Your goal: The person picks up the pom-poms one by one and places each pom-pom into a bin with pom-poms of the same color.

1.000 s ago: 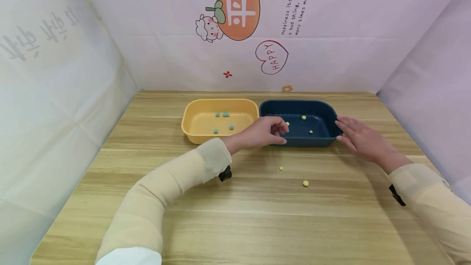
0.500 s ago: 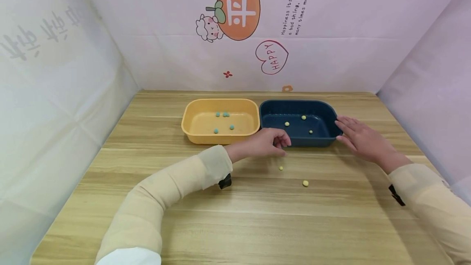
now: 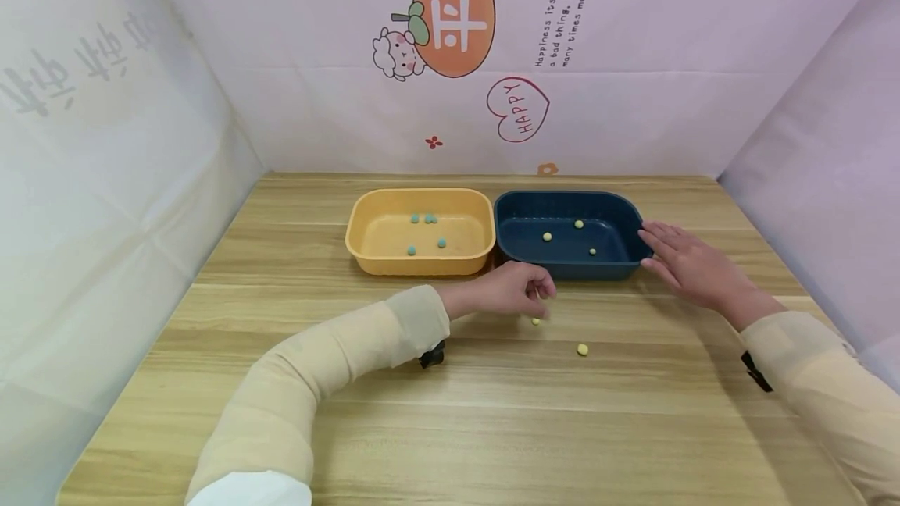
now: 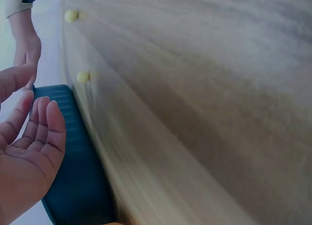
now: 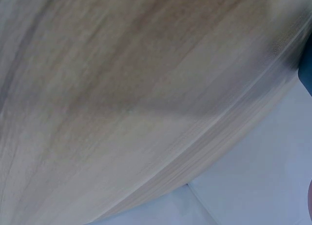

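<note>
My left hand (image 3: 508, 290) hovers over the table just in front of the dark blue box (image 3: 598, 272), fingers loosely bent and holding nothing. Right by its fingertips lies a small yellow ball (image 3: 536, 322), partly covered in the head view; the left wrist view shows a gap between the hand and that ball (image 4: 83, 77). A larger yellow ball (image 3: 582, 350) rests nearer me, to the right. Straight fingers of my right hand (image 3: 696, 268) touch the blue box's right end. Three yellow balls are inside that box, one of them being this ball (image 3: 547, 236).
A yellow box (image 3: 422, 265) stands against the blue box's left side, with several small blue-green balls (image 3: 441, 243) in it. Both stand on a wooden table (image 3: 450, 443), near the printed cloth (image 3: 633, 115) hanging behind. White cloth also hangs at both sides.
My left hand has come from over the blue box's front rim toward me, down to the nearer yellow ball on the table. The right hand stays at the box.
</note>
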`<state>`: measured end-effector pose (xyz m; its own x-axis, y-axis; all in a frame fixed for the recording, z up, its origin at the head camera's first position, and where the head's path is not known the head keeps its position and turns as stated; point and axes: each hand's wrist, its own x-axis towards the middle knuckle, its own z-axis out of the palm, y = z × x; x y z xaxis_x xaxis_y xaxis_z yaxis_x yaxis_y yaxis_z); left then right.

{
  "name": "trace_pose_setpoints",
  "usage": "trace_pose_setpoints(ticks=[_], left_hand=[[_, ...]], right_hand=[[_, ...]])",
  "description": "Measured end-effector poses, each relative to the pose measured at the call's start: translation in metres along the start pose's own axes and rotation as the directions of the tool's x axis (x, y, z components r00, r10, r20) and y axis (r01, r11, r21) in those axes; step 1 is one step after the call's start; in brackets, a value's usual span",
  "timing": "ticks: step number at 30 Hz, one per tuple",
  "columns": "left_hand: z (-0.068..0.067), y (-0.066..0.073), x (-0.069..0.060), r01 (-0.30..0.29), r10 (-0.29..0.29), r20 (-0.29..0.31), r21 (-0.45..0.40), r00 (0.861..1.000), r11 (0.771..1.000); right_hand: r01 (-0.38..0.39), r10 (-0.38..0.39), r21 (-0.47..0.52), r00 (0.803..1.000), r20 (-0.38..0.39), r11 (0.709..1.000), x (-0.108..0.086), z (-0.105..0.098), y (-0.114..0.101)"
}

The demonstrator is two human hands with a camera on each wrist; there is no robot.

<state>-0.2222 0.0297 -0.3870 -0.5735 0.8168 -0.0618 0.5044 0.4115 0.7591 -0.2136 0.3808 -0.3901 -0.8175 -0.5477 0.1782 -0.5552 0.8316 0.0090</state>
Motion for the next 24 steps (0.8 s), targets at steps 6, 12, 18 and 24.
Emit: trace_pose_setpoints(ticks=[6,12,18,24], left_hand=[[0.006,-0.003,0.003,0.003,-0.005,0.047,0.045,0.999,0.999],[0.011,-0.004,0.003,0.024,-0.03,0.073,0.082,0.997,0.996],[0.015,-0.009,0.003,0.021,-0.029,0.076,0.103,0.997,0.994],[0.016,-0.01,0.003,0.012,-0.021,0.085,0.1,0.996,0.995]], right_hand=[[0.004,-0.004,-0.003,1.0,-0.007,1.0,0.0,0.001,0.0],[-0.008,0.008,0.003,1.0,-0.005,1.0,0.0,0.001,0.0],[-0.02,0.02,0.005,1.0,0.006,1.0,0.0,0.001,-0.001],[-0.019,0.019,0.006,1.0,0.007,1.0,-0.001,0.001,-0.001]])
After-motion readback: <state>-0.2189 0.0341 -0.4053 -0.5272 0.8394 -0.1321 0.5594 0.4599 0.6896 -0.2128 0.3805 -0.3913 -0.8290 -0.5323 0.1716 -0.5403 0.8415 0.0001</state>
